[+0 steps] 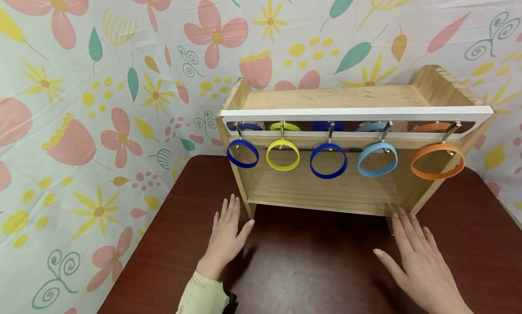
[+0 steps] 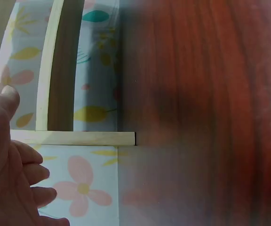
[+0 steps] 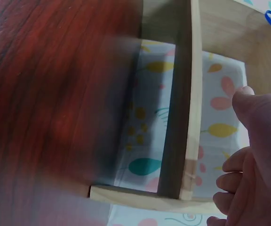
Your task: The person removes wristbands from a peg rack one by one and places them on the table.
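head view: bands (image 1: 325, 176) hang because hooks (image 1: 331, 129) hold them; left hand (image 1: 224, 239) and right hand (image 1: 420, 262), empty, flank the shelf (image 1: 322, 187), fingers straight, nearly together, thumbs apart.

Lettering: you can read no text, brand, number or sign in any of the three views.
Pale cloth printed with pink, yellow and green flowers and leaves (image 1: 163, 62): no words you can read.
Light wooden rack with a white front strip (image 1: 322, 187): no label you can read.
Orange flat ring (image 1: 437, 175): nothing legible to you.
Dark red-brown wood-grain tabletop (image 1: 310, 259): likewise.
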Tool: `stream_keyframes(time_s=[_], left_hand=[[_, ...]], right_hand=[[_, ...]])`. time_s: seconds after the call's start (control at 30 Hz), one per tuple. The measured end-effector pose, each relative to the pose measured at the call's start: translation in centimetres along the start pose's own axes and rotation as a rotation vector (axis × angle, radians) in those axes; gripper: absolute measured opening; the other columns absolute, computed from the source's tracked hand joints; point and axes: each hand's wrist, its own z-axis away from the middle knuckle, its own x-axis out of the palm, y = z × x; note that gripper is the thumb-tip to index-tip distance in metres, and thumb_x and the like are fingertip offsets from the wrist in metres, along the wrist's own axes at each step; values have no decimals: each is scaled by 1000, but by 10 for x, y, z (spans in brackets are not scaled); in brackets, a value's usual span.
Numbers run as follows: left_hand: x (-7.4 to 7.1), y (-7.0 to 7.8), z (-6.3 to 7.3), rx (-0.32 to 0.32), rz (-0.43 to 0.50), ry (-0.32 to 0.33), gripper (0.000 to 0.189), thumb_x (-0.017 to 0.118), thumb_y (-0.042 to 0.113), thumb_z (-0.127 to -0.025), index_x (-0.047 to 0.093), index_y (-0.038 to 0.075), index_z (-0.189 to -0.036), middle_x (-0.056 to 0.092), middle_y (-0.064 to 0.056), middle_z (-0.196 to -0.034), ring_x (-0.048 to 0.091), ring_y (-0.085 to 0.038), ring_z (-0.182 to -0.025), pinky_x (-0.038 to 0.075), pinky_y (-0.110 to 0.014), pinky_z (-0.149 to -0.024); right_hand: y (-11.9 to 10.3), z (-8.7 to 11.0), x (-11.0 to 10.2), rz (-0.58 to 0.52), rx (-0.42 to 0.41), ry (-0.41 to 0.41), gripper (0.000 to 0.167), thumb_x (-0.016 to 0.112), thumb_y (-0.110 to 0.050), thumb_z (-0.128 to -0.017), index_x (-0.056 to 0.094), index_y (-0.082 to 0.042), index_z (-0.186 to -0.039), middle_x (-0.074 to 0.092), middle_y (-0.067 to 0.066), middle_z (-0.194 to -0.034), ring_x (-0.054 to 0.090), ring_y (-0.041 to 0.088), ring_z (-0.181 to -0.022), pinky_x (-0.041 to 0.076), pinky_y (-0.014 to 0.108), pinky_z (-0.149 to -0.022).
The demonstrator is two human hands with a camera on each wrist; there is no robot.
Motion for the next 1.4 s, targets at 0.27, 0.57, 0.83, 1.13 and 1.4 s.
stream_keyframes(time_s=[0.27,0.57,0.83,1.13,1.4], left_hand=[[-1,-4,-19,-31,42,-15,79,42,55,-100,20,0,-153,16,-16,-159,15,-33,-146,18,-60,-111],[-3,-3,-35,-22,172,10,77,51,45,-100,18,0,-153,24,-20,-156,27,-33,-142,28,-51,-110],[-1,-5,-45,-36,204,28,56,54,44,-100,42,15,-146,61,-5,-125,58,-24,-116,47,-44,-90],[4,-7,-56,-79,302,-11,36,50,45,-101,60,12,-108,66,-2,-74,54,-12,-56,46,-32,-55],[5,-4,-63,-77,320,16,35,51,42,-101,62,9,-105,63,0,-71,55,-10,-57,45,-29,-53]], right_hand=[[-10,-10,-1,-37,-67,42,86,66,-37,-93,19,3,-152,17,26,-157,4,33,-148,-2,49,-116],[-22,-23,-4,-59,-109,68,81,67,-37,-92,28,3,-150,26,25,-154,13,34,-147,4,41,-117],[-31,-31,-6,-89,-149,70,79,67,-37,-93,29,2,-150,30,25,-153,13,33,-147,5,42,-117],[-43,-39,-6,-123,-163,46,79,68,-34,-92,28,-4,-153,33,23,-152,19,36,-145,8,39,-117],[-55,-43,-6,-161,-176,45,76,69,-32,-92,30,-6,-152,35,21,-152,21,31,-145,7,27,-116]])
